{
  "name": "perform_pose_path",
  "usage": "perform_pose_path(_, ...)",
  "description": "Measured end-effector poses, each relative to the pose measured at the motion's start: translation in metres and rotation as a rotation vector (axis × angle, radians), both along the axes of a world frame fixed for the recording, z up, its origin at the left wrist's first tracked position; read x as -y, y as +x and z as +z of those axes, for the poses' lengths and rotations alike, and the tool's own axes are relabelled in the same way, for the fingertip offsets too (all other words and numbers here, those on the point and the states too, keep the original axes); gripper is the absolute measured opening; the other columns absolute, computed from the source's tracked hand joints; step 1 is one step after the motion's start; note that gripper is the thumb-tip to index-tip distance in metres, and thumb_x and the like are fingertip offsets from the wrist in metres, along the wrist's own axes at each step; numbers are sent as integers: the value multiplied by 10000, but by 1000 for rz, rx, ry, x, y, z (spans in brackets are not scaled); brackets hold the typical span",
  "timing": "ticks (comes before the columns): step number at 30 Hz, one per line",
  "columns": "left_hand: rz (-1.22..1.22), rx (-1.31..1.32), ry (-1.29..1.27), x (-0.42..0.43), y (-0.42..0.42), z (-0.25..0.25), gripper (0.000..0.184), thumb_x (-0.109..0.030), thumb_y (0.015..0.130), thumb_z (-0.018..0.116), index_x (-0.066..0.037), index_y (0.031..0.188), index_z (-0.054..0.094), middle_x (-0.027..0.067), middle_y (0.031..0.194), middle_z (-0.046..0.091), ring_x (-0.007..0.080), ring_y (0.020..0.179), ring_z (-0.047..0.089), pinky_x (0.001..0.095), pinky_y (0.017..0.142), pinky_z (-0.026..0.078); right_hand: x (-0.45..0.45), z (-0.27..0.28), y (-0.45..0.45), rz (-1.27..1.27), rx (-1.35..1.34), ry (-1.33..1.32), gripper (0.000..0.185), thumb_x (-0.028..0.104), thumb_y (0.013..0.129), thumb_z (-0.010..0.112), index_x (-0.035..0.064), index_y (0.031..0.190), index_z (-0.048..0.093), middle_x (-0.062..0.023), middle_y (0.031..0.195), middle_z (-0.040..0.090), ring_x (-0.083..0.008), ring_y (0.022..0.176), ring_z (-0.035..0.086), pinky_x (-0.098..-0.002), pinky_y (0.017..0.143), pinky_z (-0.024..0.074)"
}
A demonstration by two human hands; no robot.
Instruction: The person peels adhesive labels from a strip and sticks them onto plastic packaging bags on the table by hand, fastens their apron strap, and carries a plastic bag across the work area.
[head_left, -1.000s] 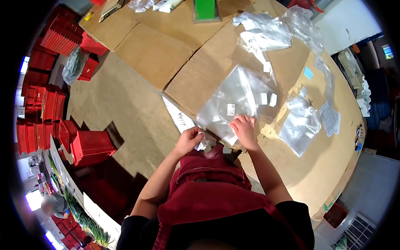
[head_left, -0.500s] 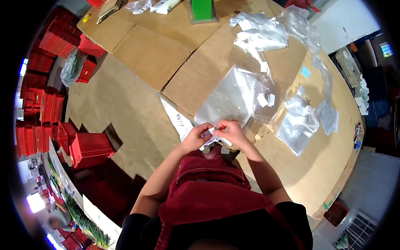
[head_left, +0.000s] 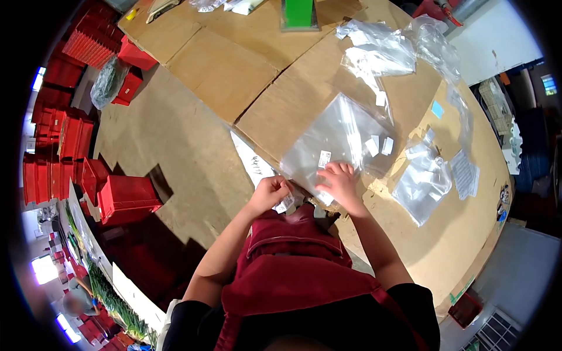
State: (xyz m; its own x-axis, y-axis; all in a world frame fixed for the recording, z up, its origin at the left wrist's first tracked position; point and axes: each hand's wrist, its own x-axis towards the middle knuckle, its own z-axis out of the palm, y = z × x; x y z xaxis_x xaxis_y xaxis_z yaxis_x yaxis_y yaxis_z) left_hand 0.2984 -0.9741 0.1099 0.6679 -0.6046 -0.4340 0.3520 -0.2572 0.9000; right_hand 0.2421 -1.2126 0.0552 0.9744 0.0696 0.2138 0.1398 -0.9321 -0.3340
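A clear plastic bag [head_left: 319, 131] lies flat at the cardboard-covered table's near edge. On it, a white printed label [head_left: 325, 158] sits just beyond my right hand [head_left: 339, 184]. That hand rests over the bag's near part, fingers stretched out and slightly bent, gripping nothing visible. My left hand [head_left: 269, 194] is closed at the table edge, and a white strip of labels [head_left: 285, 203] hangs from its fingers, partly hidden. Beside it, a white paper with handwriting [head_left: 253, 161] reaches past the edge.
Small white paper pieces [head_left: 379, 145] lie on the bag's right part. Farther right are more clear bags [head_left: 422, 181] and a printed sheet [head_left: 465, 174]. Crumpled plastic [head_left: 380, 50] and a green object [head_left: 298, 13] stand toward the back. Red crates [head_left: 126, 199] fill the left; a person [head_left: 82, 298] is beyond.
My hands were together over the label strip; now they are apart. The right hand has moved onto the bag, where a label now shows. The left has stayed near the edge.
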Motion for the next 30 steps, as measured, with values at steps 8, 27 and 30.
perform_pose_path(8, 80, 125, 106, 11, 5, 5, 163, -124, 801, 583, -10, 697, 528, -9, 556, 482, 61, 505, 431, 244, 461, 371, 48, 46, 21, -467, 102, 896, 37, 61, 752, 590, 44, 785, 589, -51, 848, 579, -175, 815, 524, -337, 777, 405)
perform_pose_path(27, -100, 212, 190, 10, 18, 5, 84, -53, 747, 579, 13, 774, 534, 77, 794, 625, 81, 627, 507, 260, 556, 432, -2, 10, 37, -429, -221, 144, 372, 346, 621, 729, 96, 855, 582, -7, 772, 598, -196, 756, 559, -352, 861, 306)
perform_pose_path(30, 40, 151, -101, 2, 12, -9, 121, -43, 732, 556, 11, 666, 470, 76, 684, 605, 59, 575, 448, 246, 509, 398, -5, 19, 13, -12, 70, 95, 304, 315, 613, 729, 117, 783, 574, 14, 843, 589, -177, 875, 526, -357, 834, 304)
